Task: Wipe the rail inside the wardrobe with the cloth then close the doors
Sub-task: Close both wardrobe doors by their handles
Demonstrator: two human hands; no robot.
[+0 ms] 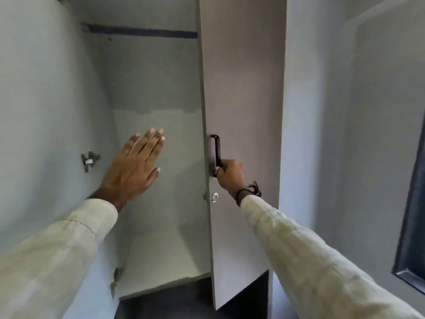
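Dark rail [142,32] runs crosswise, high above our grips | left hand [135,162] flat, empty, nearer it | right hand [230,174] clenched on handle [217,153] of door [241,88] | no cloth visible

Wardrobe floor panel [161,256] sits below and between my hands, pale, bare as far as I can see. Dark room floor [165,305] in front of it, nearer me.

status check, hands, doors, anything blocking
Right hand shut on the door handle. Left hand open, flat, empty, no cloth in view. Right door partly open, rail bare. Nothing in the way.
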